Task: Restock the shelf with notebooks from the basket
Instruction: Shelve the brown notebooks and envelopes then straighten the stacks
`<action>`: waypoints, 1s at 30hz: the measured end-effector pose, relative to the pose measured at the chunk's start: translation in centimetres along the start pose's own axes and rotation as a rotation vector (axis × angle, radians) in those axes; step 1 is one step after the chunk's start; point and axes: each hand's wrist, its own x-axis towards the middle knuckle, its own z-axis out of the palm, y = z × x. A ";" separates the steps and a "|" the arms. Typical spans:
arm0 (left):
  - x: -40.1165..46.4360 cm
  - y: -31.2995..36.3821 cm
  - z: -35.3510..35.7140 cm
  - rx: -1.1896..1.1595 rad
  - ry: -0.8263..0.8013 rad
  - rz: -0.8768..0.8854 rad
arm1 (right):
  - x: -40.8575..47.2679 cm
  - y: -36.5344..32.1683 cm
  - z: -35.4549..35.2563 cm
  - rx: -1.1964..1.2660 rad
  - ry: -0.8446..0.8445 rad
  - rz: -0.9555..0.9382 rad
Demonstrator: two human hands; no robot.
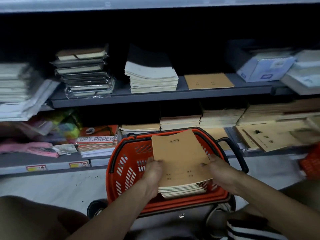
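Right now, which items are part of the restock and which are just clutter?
In play:
- brown notebook stack, gripped by left hand and right hand
- red basket
- upper shelf, lone brown notebook on it

Lying about:
- copy paper pack
- pink cloth
- wrapped dark notebooks

Both my forearms reach forward and converge, bare to the elbow. My left hand (153, 172) sits knuckles up with the wrist nearly straight, its fingers curled down and under out of sight and the thumb pressing on top of what I hold. My right hand (219, 168) mirrors it on the opposite side, thumb on top pointing inward toward the left, fingers wrapped beneath, wrist bent slightly inward.
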 end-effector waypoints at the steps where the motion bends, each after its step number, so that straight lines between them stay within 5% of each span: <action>1: -1.0 0.7 0.2 0.000 -0.007 0.035 | -0.6 -0.2 -0.1 0.005 0.020 -0.029; 13: -7.5 6.5 3.8 -0.115 -0.170 0.119 | -6.0 -3.9 -4.0 0.143 0.190 -0.350; 21: -7.2 12.7 7.4 0.103 -0.199 0.393 | -5.8 -8.6 -7.8 0.200 0.245 -0.415; 30: -2.0 19.9 10.9 0.278 -0.228 0.506 | -0.2 -14.4 -12.1 0.108 0.462 -0.517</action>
